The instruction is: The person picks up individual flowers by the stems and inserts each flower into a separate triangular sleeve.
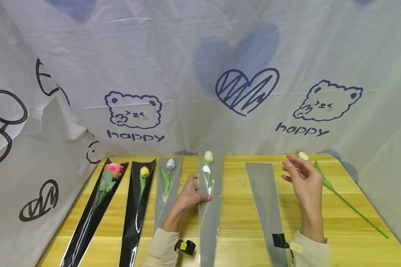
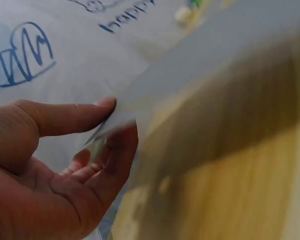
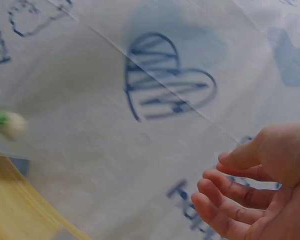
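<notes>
My left hand [image 1: 187, 196] pinches the left edge of a grey, clear-fronted flower sleeve [image 1: 214, 215] between thumb and fingers. Inside that sleeve a white tulip [image 1: 208, 156] stands near the top, its green leaf showing through. In the left wrist view the thumb lies on one face of the sleeve [image 2: 190, 65], with fingers behind it. My right hand [image 1: 305, 183] hangs in the air with nothing in it, fingers loosely bent. Just behind its fingertips, in the head view, shows the white head of a loose tulip [image 1: 303, 156]; its long green stem slants toward the right.
Another grey sleeve [image 1: 260, 181] lies flat between the hands. To the left rest a black sleeve with a pink flower [image 1: 113, 170], a black one with a yellow tulip [image 1: 144, 171] and a grey one with a pale blue tulip [image 1: 170, 164]. A printed cloth [image 1: 187, 74] hangs behind the wooden table [image 1: 235, 222].
</notes>
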Motion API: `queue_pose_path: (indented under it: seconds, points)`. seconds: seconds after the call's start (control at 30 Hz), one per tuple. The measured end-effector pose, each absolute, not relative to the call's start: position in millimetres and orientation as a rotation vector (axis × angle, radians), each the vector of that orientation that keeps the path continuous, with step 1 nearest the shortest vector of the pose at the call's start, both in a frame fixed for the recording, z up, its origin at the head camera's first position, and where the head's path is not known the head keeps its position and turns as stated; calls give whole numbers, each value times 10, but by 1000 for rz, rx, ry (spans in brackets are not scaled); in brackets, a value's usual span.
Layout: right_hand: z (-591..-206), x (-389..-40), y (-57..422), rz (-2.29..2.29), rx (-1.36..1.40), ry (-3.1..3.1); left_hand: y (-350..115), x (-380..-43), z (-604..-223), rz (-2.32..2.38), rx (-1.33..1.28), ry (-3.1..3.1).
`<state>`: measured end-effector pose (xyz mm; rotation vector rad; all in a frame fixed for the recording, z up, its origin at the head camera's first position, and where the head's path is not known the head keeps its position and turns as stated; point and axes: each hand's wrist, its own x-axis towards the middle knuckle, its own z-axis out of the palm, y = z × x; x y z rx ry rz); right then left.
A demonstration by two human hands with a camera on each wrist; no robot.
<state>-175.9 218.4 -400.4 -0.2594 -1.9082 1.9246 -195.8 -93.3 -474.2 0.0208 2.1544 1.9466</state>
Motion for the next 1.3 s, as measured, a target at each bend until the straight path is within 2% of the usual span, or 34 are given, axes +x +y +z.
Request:
queue_pose_path:
  seconds: [0.17,0.4,0.6,0.7,0.87,0.97,1.1,1.3]
  points:
    - [-4058,-1713,2452,1969,-387,-1829,-1003,-1957,-4870,1579,-32,2566]
    - [-4053,-1693,2587,1973,-432,-1802,-998,-1949,-4883,1170,-54,2906]
    - [-3979,-1660,2702,1930,-425,-1840,-888,-1900,-4755,1104,-24,3030]
    - [-3971,-1645,2848,1805,-416,-1921,-638,-1931,-4690,1152,132,3008]
    - [-4099,-1639,3170,1206,-522,-2194,-17,-2111,-4757,1105,328,2853]
    - [-4243,-1634,3365,1000,-603,-2297,356,-2183,-4853,926,250,2886]
    - [-4447,-1620,3601,1079,-683,-2381,760,-2195,-4937,599,81,2988]
    - [-4720,-1619,3811,1134,-785,-2426,1055,-2197,-5000,290,-25,3047]
